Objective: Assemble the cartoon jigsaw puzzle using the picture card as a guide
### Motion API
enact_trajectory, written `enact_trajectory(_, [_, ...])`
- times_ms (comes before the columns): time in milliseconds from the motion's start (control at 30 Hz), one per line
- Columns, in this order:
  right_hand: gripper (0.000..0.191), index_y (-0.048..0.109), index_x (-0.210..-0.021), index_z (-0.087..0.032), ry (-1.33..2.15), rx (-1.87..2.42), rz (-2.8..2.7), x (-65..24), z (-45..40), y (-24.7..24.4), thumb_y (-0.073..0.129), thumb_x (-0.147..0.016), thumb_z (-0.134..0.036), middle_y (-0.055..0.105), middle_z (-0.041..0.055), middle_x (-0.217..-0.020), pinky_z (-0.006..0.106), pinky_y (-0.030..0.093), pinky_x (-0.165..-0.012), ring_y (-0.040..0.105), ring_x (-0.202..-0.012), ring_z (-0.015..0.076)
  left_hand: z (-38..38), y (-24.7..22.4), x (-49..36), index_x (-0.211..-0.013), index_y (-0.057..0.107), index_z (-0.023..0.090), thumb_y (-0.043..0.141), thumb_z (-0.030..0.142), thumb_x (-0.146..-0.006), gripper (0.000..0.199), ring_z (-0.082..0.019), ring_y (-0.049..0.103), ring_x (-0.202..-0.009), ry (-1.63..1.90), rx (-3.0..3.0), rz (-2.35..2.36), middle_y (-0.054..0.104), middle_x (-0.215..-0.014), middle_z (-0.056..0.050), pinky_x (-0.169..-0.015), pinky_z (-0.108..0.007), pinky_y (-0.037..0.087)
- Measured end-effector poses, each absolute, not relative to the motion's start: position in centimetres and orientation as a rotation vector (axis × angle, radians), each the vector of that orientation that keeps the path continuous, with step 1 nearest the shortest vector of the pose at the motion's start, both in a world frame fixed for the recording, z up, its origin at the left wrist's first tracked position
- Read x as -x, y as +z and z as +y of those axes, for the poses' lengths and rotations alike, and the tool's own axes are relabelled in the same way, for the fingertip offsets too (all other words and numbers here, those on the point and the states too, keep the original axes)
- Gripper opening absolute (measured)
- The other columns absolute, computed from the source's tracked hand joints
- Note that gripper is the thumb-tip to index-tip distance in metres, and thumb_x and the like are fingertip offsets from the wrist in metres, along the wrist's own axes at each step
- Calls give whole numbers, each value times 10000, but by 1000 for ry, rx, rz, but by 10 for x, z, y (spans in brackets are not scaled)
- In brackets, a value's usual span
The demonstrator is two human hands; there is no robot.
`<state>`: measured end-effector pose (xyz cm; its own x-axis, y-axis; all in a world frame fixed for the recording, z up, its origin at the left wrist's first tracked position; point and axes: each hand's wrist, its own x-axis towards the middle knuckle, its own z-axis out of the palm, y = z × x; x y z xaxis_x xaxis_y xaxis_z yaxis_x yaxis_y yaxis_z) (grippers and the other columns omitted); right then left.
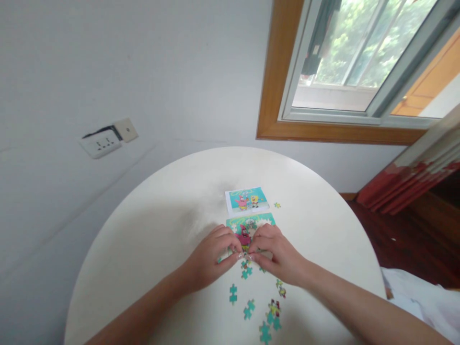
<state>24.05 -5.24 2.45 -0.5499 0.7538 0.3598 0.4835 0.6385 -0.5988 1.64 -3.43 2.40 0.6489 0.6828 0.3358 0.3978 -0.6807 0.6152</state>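
Note:
My left hand (pixel 212 256) and my right hand (pixel 278 254) meet at the lower edge of a partly assembled jigsaw puzzle (pixel 244 235). Thumbs and forefingers are pinched close together on a small jigsaw piece, mostly hidden by the fingertips. A pink cartoon figure and a teal border show on the puzzle between my hands; its lower corners are covered. Just below the fingertips lie some teal jigsaw pieces (pixel 247 273). Behind the puzzle is a reference picture card (pixel 247 199) with the same cartoon scene.
The round white table (pixel 161 215) stands against a wall. Several loose pieces, including a teal one (pixel 265 333) and a red-yellow one (pixel 274 307), lie toward me. One yellow piece (pixel 277 205) sits right of the card. A wall socket (pixel 102 143) is at left, a window (pixel 345 57) at right.

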Motion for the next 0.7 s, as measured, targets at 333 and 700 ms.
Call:
enact_trajectory(333, [180,667,-806,-210,503,1248,-2142,-267,-20,12,546,-919,-282,635,36,-851,357,365,-811,533,-871,189,-36,14,-27,-1167,587,202,461,186,-927,271,-237,486,-1041,748,-2546,1040,590,-1097,-83,-926,-407,410])
enact_trajectory(700, [143,634,-879,-214,309,1316,-2475,-286,-11,18,509,-924,-267,584,49,-953,375,318,-837,452,-953,213,-46,9,-38,-1254,579,296,504,267,-938,327,-250,450,-1145,538,-2829,1011,581,-1230,-39,-1009,-458,358])
